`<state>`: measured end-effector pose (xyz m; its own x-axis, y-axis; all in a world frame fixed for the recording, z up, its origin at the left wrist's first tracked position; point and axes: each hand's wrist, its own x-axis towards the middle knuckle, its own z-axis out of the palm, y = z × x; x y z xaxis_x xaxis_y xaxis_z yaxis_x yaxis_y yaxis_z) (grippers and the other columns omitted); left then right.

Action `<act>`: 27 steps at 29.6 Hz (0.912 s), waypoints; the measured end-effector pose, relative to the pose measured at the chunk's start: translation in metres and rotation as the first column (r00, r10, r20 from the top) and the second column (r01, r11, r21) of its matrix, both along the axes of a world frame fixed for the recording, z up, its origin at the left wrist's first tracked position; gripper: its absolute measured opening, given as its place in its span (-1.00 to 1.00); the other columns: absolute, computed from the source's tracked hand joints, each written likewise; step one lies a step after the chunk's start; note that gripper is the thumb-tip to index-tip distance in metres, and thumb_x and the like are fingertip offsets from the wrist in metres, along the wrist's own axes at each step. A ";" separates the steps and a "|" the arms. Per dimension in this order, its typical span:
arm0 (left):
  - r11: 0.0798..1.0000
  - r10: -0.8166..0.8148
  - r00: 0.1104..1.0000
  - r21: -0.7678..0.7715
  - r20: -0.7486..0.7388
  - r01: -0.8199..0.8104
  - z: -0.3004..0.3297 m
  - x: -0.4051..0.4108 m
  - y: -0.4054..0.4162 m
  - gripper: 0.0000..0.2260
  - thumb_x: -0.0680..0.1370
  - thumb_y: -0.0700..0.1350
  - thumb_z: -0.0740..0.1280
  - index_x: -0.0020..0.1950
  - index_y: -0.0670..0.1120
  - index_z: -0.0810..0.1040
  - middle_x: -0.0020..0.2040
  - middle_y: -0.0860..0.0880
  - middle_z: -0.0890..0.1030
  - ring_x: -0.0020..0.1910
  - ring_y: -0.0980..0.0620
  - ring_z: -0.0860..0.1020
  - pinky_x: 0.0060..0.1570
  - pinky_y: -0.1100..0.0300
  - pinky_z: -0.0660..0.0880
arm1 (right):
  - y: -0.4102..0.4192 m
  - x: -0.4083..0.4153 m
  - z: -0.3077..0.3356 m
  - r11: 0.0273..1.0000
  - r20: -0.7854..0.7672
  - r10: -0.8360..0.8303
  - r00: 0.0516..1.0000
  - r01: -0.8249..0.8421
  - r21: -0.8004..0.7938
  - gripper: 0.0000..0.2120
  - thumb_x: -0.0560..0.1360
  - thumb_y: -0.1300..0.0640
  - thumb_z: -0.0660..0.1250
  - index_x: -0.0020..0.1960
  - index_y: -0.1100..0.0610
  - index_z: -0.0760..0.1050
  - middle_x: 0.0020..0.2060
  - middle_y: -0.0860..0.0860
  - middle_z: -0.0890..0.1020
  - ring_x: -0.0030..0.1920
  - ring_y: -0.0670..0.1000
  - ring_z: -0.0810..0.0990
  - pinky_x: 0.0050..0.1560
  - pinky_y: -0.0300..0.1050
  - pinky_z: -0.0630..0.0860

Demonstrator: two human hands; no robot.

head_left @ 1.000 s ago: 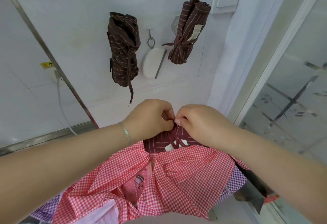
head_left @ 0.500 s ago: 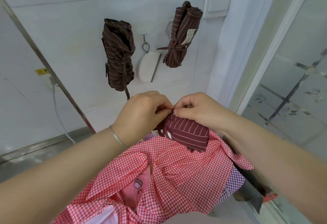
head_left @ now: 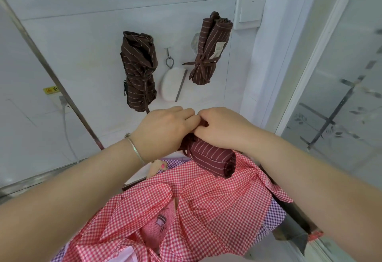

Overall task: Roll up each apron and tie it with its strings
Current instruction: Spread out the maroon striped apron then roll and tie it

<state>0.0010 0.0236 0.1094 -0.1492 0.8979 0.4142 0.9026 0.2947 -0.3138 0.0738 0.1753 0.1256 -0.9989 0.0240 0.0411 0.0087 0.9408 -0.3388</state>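
A rolled maroon striped apron [head_left: 213, 160] hangs in the air in front of me, over a heap of red checked aprons [head_left: 186, 210]. My left hand [head_left: 165, 129] and my right hand [head_left: 221, 127] meet at the roll's far end, and both pinch its dark strings with curled fingers. The strings are mostly hidden between my knuckles. Two brown striped aprons hang rolled and tied on the wall: one on the left [head_left: 139, 75], one on the right [head_left: 208, 50].
A white oval pad [head_left: 172, 84] hangs from a wall hook between the two rolls. A light switch [head_left: 251, 8] sits at upper right. A metal rail [head_left: 51, 73] slants across the left wall. A glass door [head_left: 341, 96] stands at right. Purple checked cloth [head_left: 272, 216] lies under the red heap.
Both hands have lifted the maroon roll up off the red checked heap and away from me. The roll now shows in full below my fingers.
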 end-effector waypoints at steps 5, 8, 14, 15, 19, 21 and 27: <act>0.999 -0.029 0.999 0.015 0.039 0.028 -0.008 -0.001 -0.001 -0.83 0.42 -0.19 0.08 -0.09 -0.08 0.44 -0.27 -0.03 0.48 -0.43 -0.05 0.44 -0.58 0.20 0.22 | 0.000 -0.002 -0.005 0.998 0.033 -0.057 0.998 0.056 0.027 -0.78 0.51 -0.01 0.20 -0.27 0.05 0.37 -0.29 -0.02 0.50 -0.25 -0.02 0.48 -0.33 -0.12 0.35; 0.999 -0.027 0.997 0.027 0.066 0.025 -0.015 0.000 -0.005 -0.81 0.41 -0.23 0.09 -0.13 -0.10 0.48 -0.27 -0.02 0.48 -0.44 -0.03 0.41 -0.60 0.20 0.20 | 0.004 0.002 -0.006 0.997 0.076 -0.078 0.994 0.075 0.034 -0.78 0.51 0.00 0.21 -0.28 0.05 0.38 -0.28 -0.02 0.50 -0.22 0.00 0.48 -0.34 -0.13 0.31; 0.969 0.045 0.967 0.226 0.249 -0.103 -0.013 0.003 -0.003 -0.81 0.57 -0.07 0.10 -0.07 -0.08 0.48 -0.13 -0.02 0.48 -0.39 -0.09 0.46 -0.54 0.10 0.38 | 0.021 0.009 -0.006 0.803 0.147 0.031 0.989 0.063 -0.592 -0.92 0.58 0.20 0.23 -0.01 0.13 0.50 -0.06 0.09 0.62 -0.21 -0.07 0.66 -0.17 -0.11 0.65; 0.945 0.027 0.946 0.299 0.323 -0.129 -0.007 0.002 -0.003 -0.82 0.59 -0.04 0.10 -0.06 -0.06 0.45 -0.11 0.01 0.46 -0.34 -0.07 0.47 -0.48 0.07 0.43 | 0.026 0.010 -0.009 0.751 0.063 0.063 0.996 -0.006 -0.661 -0.84 0.60 0.23 0.22 0.12 0.04 0.48 0.09 0.07 0.58 -0.10 -0.08 0.65 -0.10 -0.14 0.64; 0.857 -0.151 0.767 0.469 0.624 -0.213 0.026 0.001 -0.001 -0.88 0.64 -0.09 0.18 -0.07 -0.03 0.44 -0.17 0.02 0.50 -0.24 0.03 0.55 -0.26 0.03 0.57 | 0.035 0.003 -0.024 0.952 -0.427 0.169 0.889 -0.260 -0.164 -0.18 0.51 0.25 0.38 0.47 -0.36 0.02 0.52 -0.19 0.03 0.48 -0.08 0.19 0.44 -0.05 0.26; 0.834 -0.184 0.633 0.460 0.752 -0.303 0.042 -0.001 0.004 -0.88 0.62 -0.11 0.23 -0.11 0.02 0.47 -0.21 0.05 0.55 -0.25 0.05 0.58 -0.20 0.10 0.59 | 0.033 -0.007 -0.019 0.965 -0.620 0.229 0.750 -0.258 0.044 -0.29 0.47 0.01 0.39 0.51 -0.18 0.12 0.54 -0.13 0.08 0.55 0.00 0.04 0.51 0.01 0.07; 0.708 -0.508 0.189 0.532 0.841 -0.464 0.075 -0.004 -0.010 -0.83 0.64 -0.10 0.20 0.16 -0.08 0.53 -0.06 -0.01 0.68 -0.12 0.05 0.63 -0.18 0.15 0.60 | -0.001 -0.020 0.026 0.605 -0.550 -0.138 0.824 -0.370 -0.705 -0.55 0.39 -0.31 0.37 0.16 -0.09 0.46 -0.01 -0.31 0.62 -0.01 -0.26 0.60 -0.01 -0.37 0.49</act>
<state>-0.0029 0.0137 0.1848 -0.8032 0.5086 0.3100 0.3051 -0.0957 0.9475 0.0538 0.1745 0.1518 -0.8139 0.1847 0.5509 -0.4865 0.3019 -0.8199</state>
